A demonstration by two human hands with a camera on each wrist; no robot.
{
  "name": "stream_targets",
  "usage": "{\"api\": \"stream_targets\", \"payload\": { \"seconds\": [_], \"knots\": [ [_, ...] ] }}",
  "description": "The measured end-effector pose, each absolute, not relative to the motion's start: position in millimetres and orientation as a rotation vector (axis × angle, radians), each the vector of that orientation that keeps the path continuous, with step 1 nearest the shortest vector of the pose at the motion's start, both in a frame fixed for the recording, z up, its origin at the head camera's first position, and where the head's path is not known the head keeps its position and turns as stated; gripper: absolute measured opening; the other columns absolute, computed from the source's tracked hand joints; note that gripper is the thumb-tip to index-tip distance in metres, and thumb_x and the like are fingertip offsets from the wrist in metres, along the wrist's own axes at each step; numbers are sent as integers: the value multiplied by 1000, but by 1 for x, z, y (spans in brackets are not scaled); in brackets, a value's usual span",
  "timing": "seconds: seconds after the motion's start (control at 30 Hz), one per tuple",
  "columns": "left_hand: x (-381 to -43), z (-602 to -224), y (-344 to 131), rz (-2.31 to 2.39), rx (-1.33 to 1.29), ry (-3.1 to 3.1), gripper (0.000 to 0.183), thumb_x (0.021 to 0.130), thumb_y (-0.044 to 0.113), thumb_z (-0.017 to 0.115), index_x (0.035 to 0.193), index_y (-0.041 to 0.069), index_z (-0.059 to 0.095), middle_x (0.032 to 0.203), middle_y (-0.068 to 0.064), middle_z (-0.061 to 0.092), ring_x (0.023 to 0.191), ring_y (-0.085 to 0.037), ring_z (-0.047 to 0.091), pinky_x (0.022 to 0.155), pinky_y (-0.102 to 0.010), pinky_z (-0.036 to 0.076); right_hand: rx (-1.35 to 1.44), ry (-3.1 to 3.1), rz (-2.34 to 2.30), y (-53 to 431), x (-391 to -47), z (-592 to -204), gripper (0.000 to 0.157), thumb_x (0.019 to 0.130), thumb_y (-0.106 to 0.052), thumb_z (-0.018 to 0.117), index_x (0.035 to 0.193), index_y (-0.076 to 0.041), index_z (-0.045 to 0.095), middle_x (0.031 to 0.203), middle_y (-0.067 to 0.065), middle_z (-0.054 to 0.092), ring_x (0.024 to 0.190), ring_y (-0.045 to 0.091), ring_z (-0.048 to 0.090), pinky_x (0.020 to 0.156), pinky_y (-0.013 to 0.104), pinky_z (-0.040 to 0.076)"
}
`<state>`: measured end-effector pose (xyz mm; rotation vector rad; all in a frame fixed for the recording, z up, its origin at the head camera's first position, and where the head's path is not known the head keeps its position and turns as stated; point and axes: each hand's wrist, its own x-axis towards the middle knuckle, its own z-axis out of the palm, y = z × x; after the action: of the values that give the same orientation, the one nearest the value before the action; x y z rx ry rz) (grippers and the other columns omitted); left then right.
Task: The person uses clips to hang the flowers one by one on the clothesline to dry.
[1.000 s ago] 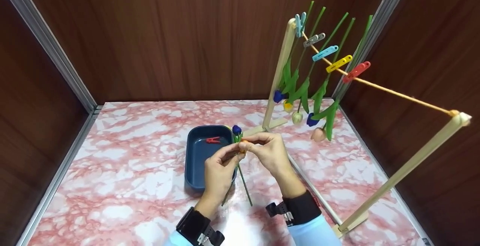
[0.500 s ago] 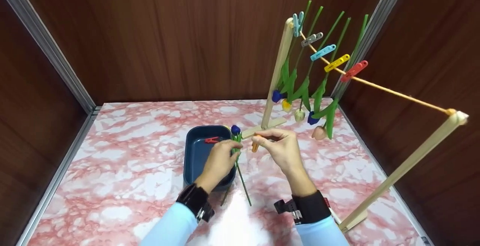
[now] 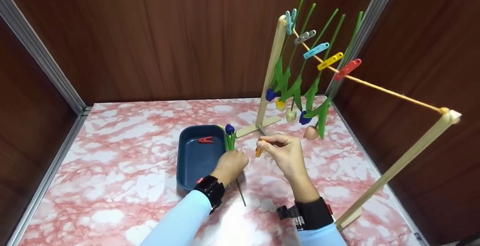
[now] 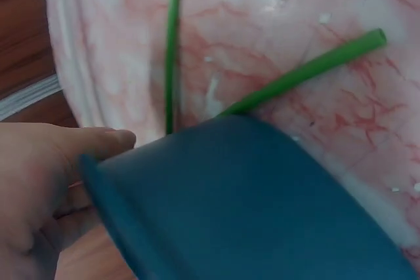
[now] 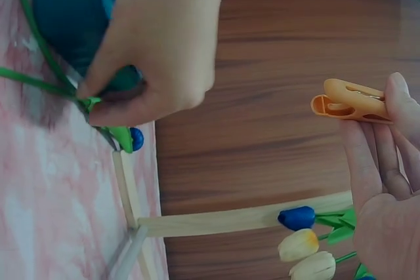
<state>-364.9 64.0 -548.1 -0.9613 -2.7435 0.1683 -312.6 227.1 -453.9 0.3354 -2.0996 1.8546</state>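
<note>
My right hand (image 3: pixel 287 154) pinches an orange clothespin (image 3: pixel 259 149) between thumb and fingers, raised above the table; the right wrist view shows the clothespin (image 5: pixel 354 101) from the side. My left hand (image 3: pixel 230 165) is beside the dark blue tray (image 3: pixel 180 156), low over a blue tulip (image 3: pixel 230 129) with green leaves. In the right wrist view, the left hand's (image 5: pixel 161 57) thumb and finger pinch the green leaves and stem. Two green stems (image 4: pixel 308 73) show past the tray wall in the left wrist view. A bit of yellow shows behind the blue bloom.
On the right stands a wooden rack (image 3: pixel 397 171) with a cord (image 3: pixel 393 93). Several tulips hang upside down from it, clipped by clothespins, including a yellow one (image 3: pixel 330 61) and a red one (image 3: pixel 348 69). Another red clothespin (image 3: pixel 205 140) lies in the tray. Brown panels enclose the marbled table.
My right hand has drawn the orange clothespin away from the left hand, to the right. My left hand has moved down along the tulip stems and turned its back upward.
</note>
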Motion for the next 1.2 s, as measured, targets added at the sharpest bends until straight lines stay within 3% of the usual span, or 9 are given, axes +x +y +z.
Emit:
{"api": "stream_targets", "payload": {
  "seconds": [0.1,0.3,0.6,0.8,1.0,1.2],
  "knots": [
    [-362,-552,68,208,-932,-2779,13,84,7,68,76,16,74,76,-1,69,68,-18,67,54,-35,56,333,-2087,1872,228,-312,-455,16,77,-13,84,89,-3,79,80,13,74,67,17,68,50,22,44],
    [-358,-554,79,410,-889,-2844,16,88,13,63,82,23,75,78,4,69,71,-14,64,58,-31,55,325,-2057,1902,229,-310,-456,16,78,-11,83,90,-1,78,81,14,74,69,18,68,51,22,43],
    [-358,-562,81,387,-774,-2899,19,89,9,61,85,20,76,80,2,69,75,-13,66,61,-31,57,305,-2039,1966,230,-308,-459,17,78,-9,82,91,2,77,83,16,74,72,22,70,59,27,54],
    [-363,-564,76,321,-915,-2880,12,85,11,66,84,18,75,81,0,69,74,-17,66,62,-32,57,309,-2051,1955,231,-304,-454,15,80,0,78,94,7,75,84,18,74,72,18,69,58,26,53],
    [-365,-561,70,353,-1078,-2651,16,86,9,65,81,20,76,80,2,69,70,-16,66,60,-31,56,307,-2072,1923,227,-293,-436,15,81,2,77,93,10,74,83,16,74,72,16,69,56,23,50],
    [-368,-554,65,222,-1098,-2488,17,85,2,65,82,15,76,82,-2,67,75,-17,65,70,-30,56,299,-2061,1859,233,-297,-435,13,79,0,79,90,7,75,83,16,74,74,19,70,61,23,54]
  ]
}}
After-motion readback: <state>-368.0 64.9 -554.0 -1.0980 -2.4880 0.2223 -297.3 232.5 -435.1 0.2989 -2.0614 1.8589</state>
